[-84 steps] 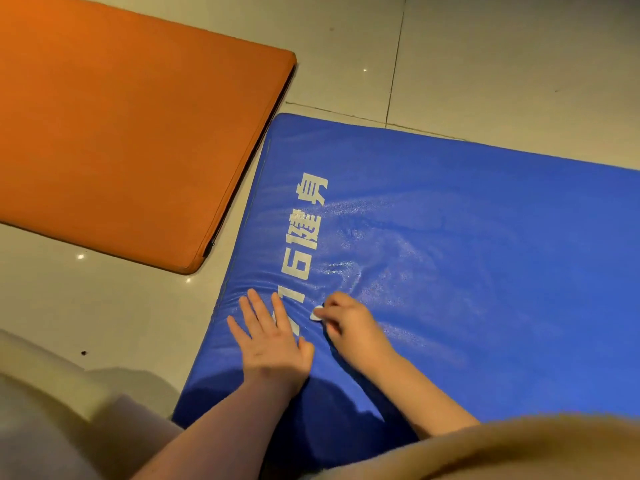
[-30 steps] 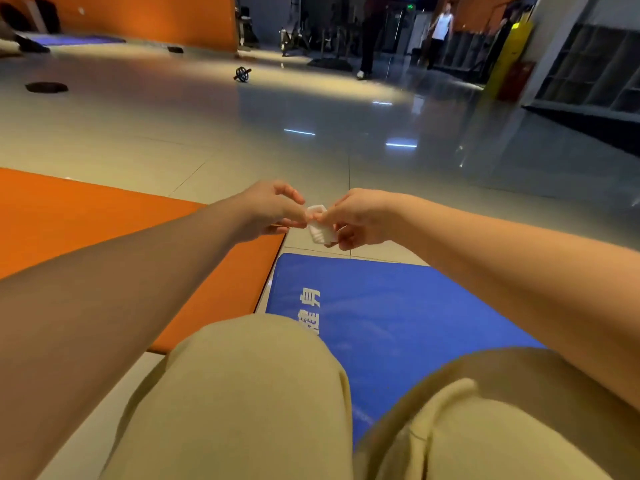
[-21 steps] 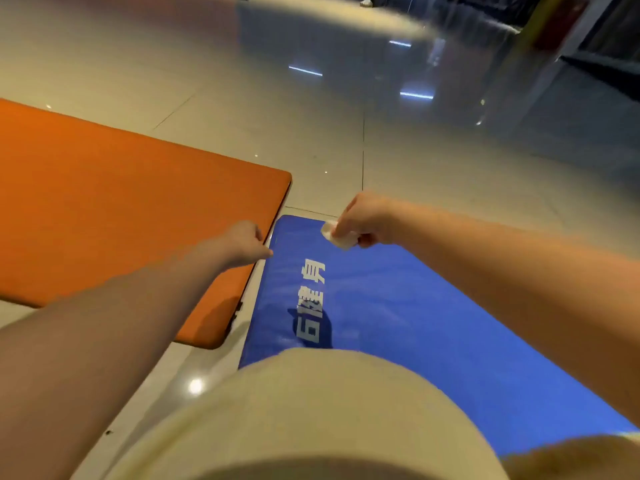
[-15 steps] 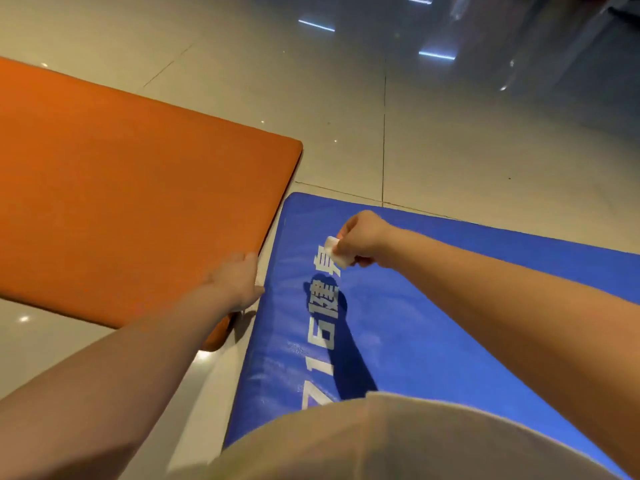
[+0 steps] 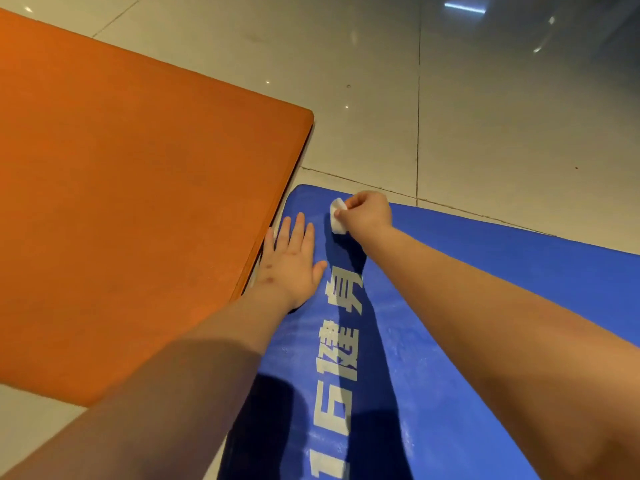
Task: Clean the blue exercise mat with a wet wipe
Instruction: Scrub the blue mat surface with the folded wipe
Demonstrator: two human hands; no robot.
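Observation:
The blue exercise mat [image 5: 467, 306] with white printed characters lies on the floor and fills the lower right. My right hand [image 5: 367, 214] pinches a small folded white wet wipe [image 5: 337, 214] near the mat's far left corner; whether the wipe touches the surface I cannot tell. My left hand [image 5: 291, 258] lies flat on the mat by its left edge, fingers straight and spread, just left of the wipe.
An orange mat [image 5: 138, 202] lies on the floor at the left, its edge almost touching the blue mat. Glossy grey floor tiles [image 5: 485, 116] stretch beyond both mats.
My right hand carried the wipe from mid-air down to the mat's far left corner. My left hand let go of the wipe, then moved from the orange mat's edge to lie flat on the blue mat.

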